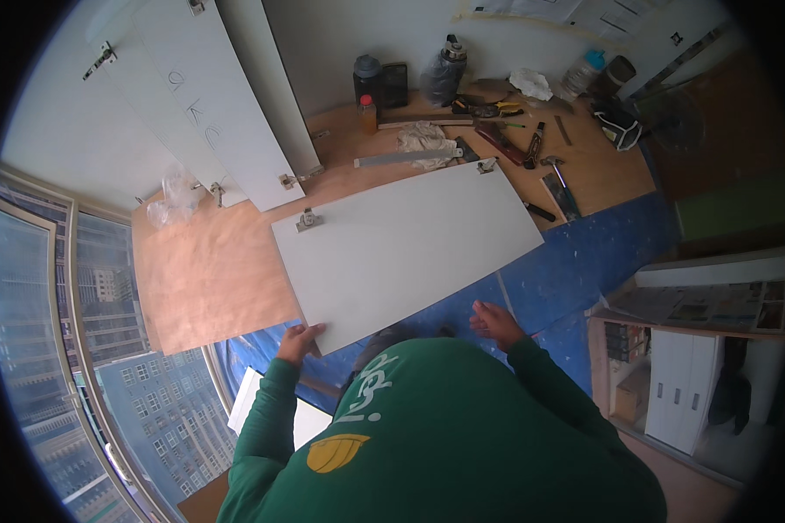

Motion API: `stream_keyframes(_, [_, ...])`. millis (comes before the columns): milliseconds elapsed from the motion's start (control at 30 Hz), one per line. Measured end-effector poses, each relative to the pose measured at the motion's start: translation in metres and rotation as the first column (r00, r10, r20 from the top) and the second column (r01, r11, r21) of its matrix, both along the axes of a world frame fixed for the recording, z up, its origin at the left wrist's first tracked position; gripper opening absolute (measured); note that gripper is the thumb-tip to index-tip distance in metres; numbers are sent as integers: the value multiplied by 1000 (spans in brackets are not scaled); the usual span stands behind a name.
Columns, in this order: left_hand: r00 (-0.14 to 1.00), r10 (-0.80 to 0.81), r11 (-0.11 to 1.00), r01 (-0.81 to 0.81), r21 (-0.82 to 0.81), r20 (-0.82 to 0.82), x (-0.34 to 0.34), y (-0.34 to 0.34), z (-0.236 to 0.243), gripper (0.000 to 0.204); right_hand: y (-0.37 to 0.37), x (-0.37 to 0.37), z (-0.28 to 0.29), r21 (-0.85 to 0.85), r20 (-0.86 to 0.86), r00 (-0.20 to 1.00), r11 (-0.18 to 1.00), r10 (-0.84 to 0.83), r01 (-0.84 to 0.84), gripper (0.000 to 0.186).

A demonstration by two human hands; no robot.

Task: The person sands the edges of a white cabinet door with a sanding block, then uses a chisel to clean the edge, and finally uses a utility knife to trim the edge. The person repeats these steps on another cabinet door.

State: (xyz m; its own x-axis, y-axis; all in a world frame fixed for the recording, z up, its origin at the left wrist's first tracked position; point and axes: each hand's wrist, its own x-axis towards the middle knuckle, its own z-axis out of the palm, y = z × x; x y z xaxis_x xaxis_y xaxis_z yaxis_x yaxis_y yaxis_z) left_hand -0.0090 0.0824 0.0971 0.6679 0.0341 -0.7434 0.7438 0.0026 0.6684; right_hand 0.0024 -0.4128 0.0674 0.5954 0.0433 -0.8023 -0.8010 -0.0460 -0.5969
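A white cabinet door panel (401, 253) lies on the wooden worktop, its near edge jutting out toward me. Two metal cup hinges sit along its far edge, a left hinge (308, 220) and a right hinge (487, 166). My left hand (301, 343) grips the panel's near left corner, fingers closed on the edge. Just off the near edge, to the right, my right hand (495, 322) is held in the air over the blue sheet. Its fingers are loosely bent and apart, with nothing visible in them.
Taller white panels with hinges (227, 113) lean on the wall at back left. On the worktop (209, 288) are a metal ruler (401, 159), a hammer (558, 172), a crumpled cloth (425, 144) and several bottles. Blue sheeting (576, 261) covers the near side; windows (26, 288) stand left.
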Motion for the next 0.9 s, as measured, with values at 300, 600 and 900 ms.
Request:
stream_keyframes(300, [956,-13,996,40,-86,292,4,-112,174,32,27,38,72,664,-94,868,619,-488,420,72])
stream_keyframes(600, [833,-142,986,169,-2,535,42,-253,297,43,-15,27,147,834,-101,798,386,-595,394,73])
stream_keyframes(900, [712,-187,960,279,-29,676,94,-321,354,59,-65,3,240,-64,921,386,959,-50,277,56])
